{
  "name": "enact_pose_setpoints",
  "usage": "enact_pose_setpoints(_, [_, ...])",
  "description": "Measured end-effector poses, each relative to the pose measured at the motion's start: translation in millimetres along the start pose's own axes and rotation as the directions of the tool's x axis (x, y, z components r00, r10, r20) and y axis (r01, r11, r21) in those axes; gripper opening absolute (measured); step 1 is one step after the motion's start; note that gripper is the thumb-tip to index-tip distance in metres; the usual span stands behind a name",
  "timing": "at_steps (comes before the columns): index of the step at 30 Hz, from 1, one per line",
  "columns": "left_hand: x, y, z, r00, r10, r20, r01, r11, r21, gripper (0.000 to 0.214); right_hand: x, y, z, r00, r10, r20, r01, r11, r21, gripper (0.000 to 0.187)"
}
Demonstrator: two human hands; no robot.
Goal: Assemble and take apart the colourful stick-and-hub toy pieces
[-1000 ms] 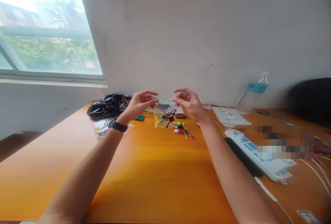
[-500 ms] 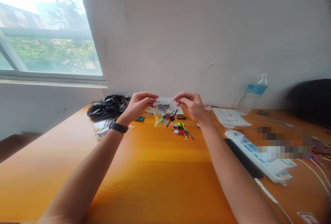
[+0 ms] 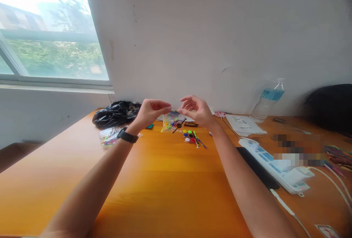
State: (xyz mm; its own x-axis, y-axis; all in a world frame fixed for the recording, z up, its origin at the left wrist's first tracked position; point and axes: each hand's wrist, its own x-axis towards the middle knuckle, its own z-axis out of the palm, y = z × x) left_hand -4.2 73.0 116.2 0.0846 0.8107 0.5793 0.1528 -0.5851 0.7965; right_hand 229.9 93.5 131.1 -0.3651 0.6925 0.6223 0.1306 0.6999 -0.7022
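The bag [image 3: 166, 125] hung over the desk [image 3: 165, 179], its top apparently pinched by the left hand's [image 3: 150, 112] fingers; the right hand's [image 3: 200, 112] stood parted. Handling that top seemed the step — calling next for careful fingertip control.

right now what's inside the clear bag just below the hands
Small pieces, yellow, red and blue among them, show through the clear bag. Any lying behind others are covered, so their number can't be told.

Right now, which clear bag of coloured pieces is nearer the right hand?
The bag between the left hand and right hand; the other bag is partly behind the watch.
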Motion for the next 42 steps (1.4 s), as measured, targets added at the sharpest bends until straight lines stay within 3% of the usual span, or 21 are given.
enact_pose_setpoints(4, [-4.6,9.1,3.1,0.991,-0.046,0.128,0.046,0.999,0.003,0.027,-1.9,-7.2,7.2,0.991,0.013,0.134,0.009,0.986,-0.164,0.037])
enact_pose_setpoints(7, [-5.3,17.4,-2.3,0.979,-0.084,0.184,0.086,0.996,-0.004,0.025,-2.8,-10.7,2.6,0.979,0.049,0.197,-0.022,0.990,-0.139,0.039])
enact_pose_setpoints(11, [-2.3,21.6,-11.9,0.970,-0.115,0.215,0.126,0.991,-0.039,0.025,-2.3,-8.9,-12.8,0.974,0.111,0.195,-0.105,0.994,-0.041,0.039])
enact_pose_setpoints(19, [0.2,13.3,-12.1,0.975,-0.086,0.203,0.128,0.971,-0.201,0.030,-0.3,6.4,-14.4,0.987,0.052,0.152,-0.072,0.989,0.127,0.032])
enact_pose_setpoints(28, [0.0,15.1,-11.9,0.989,-0.087,0.120,0.105,0.983,-0.152,0.036,-1.0,0.8,-17.2,0.997,0.047,0.066,-0.057,0.983,0.173,0.030])
enact_pose_setpoints(36, [1.1,11.2,-13.7,0.994,-0.062,0.091,0.074,0.987,-0.139,0.039,0.7,2.9,-14.1,0.997,0.054,0.063,-0.065,0.980,0.190,0.031])
enact_pose_setpoints(42, [1.2,4.1,-7.9,0.996,-0.055,0.069,0.067,0.981,-0.184,0.037,-0.3,1.8,-9.0,0.992,0.111,0.068,-0.122,0.976,0.183,0.043])
